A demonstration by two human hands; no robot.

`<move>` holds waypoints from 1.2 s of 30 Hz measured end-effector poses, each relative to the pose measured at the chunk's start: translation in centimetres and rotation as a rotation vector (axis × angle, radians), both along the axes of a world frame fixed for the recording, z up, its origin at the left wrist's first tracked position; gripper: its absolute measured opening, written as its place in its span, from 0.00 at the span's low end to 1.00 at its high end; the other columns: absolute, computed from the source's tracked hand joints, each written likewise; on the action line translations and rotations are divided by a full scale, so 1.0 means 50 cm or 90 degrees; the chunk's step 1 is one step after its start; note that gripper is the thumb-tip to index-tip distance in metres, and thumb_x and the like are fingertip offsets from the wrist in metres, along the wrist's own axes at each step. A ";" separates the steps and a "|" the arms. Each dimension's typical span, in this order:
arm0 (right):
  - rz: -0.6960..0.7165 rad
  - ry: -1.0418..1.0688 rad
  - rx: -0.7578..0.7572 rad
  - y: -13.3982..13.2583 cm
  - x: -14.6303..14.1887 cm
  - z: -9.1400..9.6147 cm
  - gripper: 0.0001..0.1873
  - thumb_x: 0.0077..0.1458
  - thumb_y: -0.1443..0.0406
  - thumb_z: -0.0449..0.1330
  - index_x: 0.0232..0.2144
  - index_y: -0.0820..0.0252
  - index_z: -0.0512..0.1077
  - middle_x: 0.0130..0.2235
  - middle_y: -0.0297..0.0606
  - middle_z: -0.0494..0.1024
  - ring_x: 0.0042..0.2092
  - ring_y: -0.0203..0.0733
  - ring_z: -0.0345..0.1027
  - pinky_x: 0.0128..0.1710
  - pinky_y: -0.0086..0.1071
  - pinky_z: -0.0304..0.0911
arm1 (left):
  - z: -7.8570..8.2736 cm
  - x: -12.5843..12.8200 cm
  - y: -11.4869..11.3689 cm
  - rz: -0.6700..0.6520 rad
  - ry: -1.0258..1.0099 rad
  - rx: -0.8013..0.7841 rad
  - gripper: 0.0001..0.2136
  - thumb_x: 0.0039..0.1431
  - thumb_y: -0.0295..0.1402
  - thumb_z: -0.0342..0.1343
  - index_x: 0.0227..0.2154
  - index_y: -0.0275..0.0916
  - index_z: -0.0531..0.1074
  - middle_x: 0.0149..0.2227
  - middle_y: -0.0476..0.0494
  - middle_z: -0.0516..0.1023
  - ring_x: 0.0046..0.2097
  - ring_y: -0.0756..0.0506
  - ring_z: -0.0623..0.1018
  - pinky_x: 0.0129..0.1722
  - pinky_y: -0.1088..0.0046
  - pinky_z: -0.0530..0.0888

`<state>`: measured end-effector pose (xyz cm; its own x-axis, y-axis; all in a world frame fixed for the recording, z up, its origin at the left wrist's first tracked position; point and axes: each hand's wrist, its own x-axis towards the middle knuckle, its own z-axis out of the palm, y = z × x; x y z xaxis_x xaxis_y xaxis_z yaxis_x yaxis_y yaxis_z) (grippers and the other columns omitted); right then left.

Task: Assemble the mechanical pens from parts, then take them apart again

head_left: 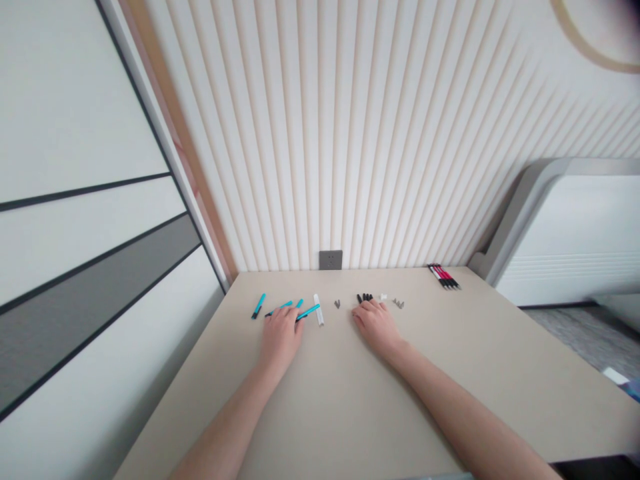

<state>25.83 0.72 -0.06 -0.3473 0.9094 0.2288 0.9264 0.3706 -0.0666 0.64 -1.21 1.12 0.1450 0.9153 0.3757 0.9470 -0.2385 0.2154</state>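
Both my hands lie on a beige table top [340,393], with several small pen parts lined up across its far half. My left hand [280,335] is over a group of teal pens, its fingers covering part of a teal pen [307,312] and near another [280,307]. A separate teal pen [259,306] lies just beyond it to the left. A white pen [319,309] stands out just right of that hand. My right hand [376,325] rests flat, fingertips at a row of black pen parts [365,297], holding nothing.
Small grey parts [398,303] and a white piece [383,297] lie right of my right hand. A bundle of red-and-black pens [443,276] lies at the far edge. A grey wall socket [331,260] sits behind the table, beside ribbed wall panelling.
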 end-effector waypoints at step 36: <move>-0.186 0.051 0.051 0.075 0.134 -0.028 0.14 0.60 0.67 0.55 0.44 0.54 0.77 0.50 0.43 0.73 0.51 0.49 0.63 0.49 0.39 0.52 | -0.011 0.007 0.003 -0.285 -0.110 -0.022 0.07 0.62 0.28 0.53 0.41 0.41 0.73 0.41 0.45 0.78 0.46 0.42 0.76 0.50 0.58 0.71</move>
